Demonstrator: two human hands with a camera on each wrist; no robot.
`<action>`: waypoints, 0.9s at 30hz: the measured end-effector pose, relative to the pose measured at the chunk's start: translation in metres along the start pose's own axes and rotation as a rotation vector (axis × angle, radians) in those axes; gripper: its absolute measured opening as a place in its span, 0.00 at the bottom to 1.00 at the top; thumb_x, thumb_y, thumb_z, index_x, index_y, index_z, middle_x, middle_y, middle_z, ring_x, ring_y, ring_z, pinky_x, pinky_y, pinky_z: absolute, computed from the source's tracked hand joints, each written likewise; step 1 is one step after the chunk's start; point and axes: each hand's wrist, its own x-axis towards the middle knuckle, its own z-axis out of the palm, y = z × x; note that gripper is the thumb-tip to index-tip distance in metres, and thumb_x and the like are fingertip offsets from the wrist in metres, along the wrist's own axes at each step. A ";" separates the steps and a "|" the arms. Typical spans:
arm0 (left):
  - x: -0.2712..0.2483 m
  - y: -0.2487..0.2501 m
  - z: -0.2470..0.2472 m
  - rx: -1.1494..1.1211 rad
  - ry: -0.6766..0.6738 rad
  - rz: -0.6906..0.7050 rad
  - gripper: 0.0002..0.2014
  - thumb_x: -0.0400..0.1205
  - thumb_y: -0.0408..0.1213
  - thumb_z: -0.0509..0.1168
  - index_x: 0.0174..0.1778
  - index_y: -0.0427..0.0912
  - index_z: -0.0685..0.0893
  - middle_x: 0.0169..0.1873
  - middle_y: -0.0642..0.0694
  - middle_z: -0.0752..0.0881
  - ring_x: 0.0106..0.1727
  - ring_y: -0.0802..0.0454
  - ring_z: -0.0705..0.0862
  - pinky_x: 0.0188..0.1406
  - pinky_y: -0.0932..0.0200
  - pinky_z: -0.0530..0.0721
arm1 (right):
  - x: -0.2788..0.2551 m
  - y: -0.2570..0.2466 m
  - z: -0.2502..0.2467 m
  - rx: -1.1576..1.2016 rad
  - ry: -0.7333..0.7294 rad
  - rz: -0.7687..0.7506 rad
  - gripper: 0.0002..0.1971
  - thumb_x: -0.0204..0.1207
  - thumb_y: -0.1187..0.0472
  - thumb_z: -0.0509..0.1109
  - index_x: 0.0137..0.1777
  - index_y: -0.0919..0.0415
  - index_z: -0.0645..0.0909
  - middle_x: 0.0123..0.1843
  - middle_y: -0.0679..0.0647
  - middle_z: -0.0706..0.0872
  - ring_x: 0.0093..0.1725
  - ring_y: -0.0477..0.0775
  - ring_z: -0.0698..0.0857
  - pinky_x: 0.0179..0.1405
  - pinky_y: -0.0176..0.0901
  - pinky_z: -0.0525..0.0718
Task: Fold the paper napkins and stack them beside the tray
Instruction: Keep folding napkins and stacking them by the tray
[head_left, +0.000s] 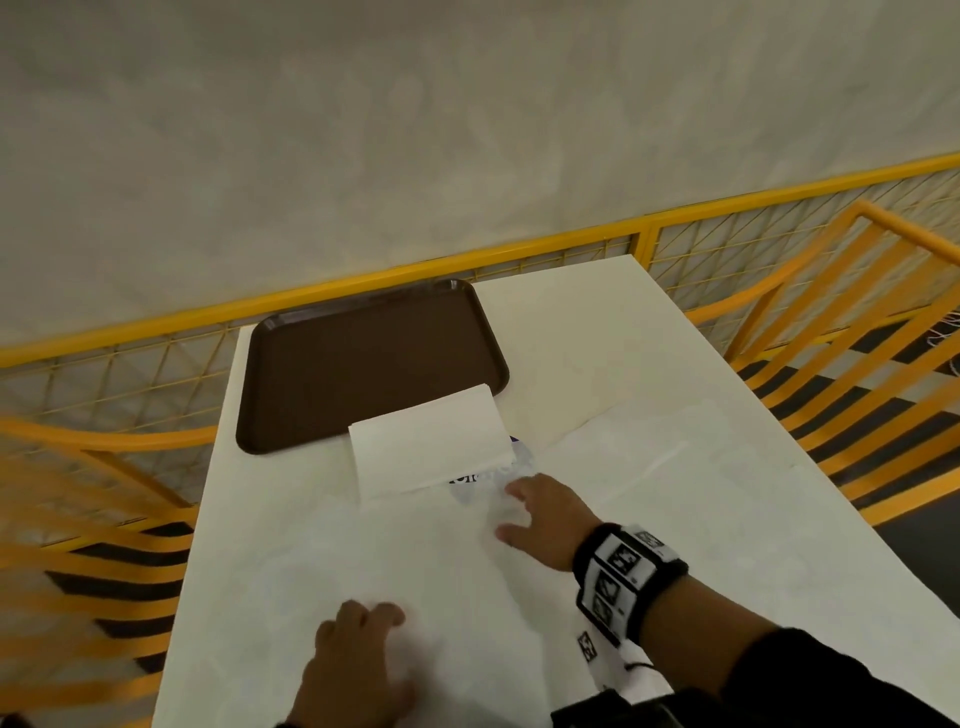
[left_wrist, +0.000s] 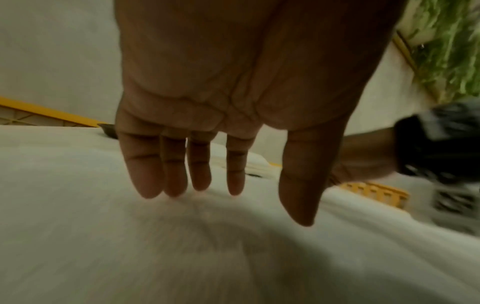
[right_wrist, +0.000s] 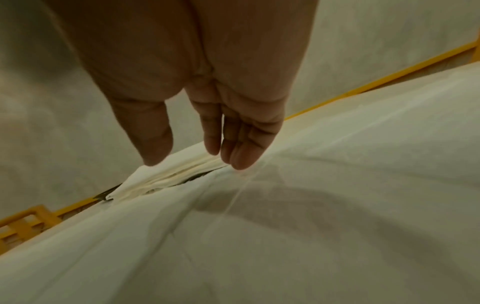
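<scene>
A large white paper napkin (head_left: 467, 587) lies spread over the near part of the white table. My left hand (head_left: 358, 649) presses flat on its near left part; the left fingers (left_wrist: 176, 172) hang straight over the paper. My right hand (head_left: 540, 514) rests with straight fingers (right_wrist: 244, 144) on the napkin's far edge, just short of the stack of folded napkins (head_left: 431, 441), seen edge-on as the stack (right_wrist: 161, 174). The stack lies at the near right corner of the brown tray (head_left: 363, 353), partly over its rim.
The white table (head_left: 597, 338) runs to a yellow mesh fence (head_left: 779, 234) at the back. Yellow slatted chairs (head_left: 857, 322) stand on both sides. A dark printed mark (head_left: 467, 478) shows under the paper near the stack.
</scene>
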 end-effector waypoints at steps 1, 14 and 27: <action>-0.008 0.001 0.005 0.010 0.092 -0.016 0.31 0.60 0.54 0.71 0.60 0.66 0.73 0.49 0.55 0.65 0.51 0.51 0.70 0.43 0.58 0.77 | 0.008 -0.007 0.001 0.048 -0.008 0.025 0.36 0.75 0.44 0.72 0.79 0.58 0.65 0.77 0.54 0.71 0.74 0.54 0.74 0.74 0.44 0.70; -0.031 -0.029 0.017 -0.154 0.089 -0.030 0.43 0.58 0.64 0.63 0.71 0.65 0.58 0.62 0.60 0.64 0.61 0.47 0.78 0.53 0.58 0.83 | 0.030 -0.042 0.029 0.007 0.083 -0.024 0.08 0.77 0.55 0.68 0.36 0.46 0.75 0.42 0.46 0.83 0.47 0.50 0.81 0.51 0.43 0.83; -0.032 -0.012 0.011 -0.072 0.083 -0.149 0.45 0.61 0.67 0.60 0.77 0.70 0.54 0.77 0.56 0.56 0.77 0.50 0.59 0.67 0.57 0.74 | 0.018 -0.026 0.019 0.368 0.043 0.133 0.37 0.71 0.50 0.78 0.77 0.60 0.67 0.71 0.53 0.78 0.69 0.52 0.78 0.65 0.39 0.76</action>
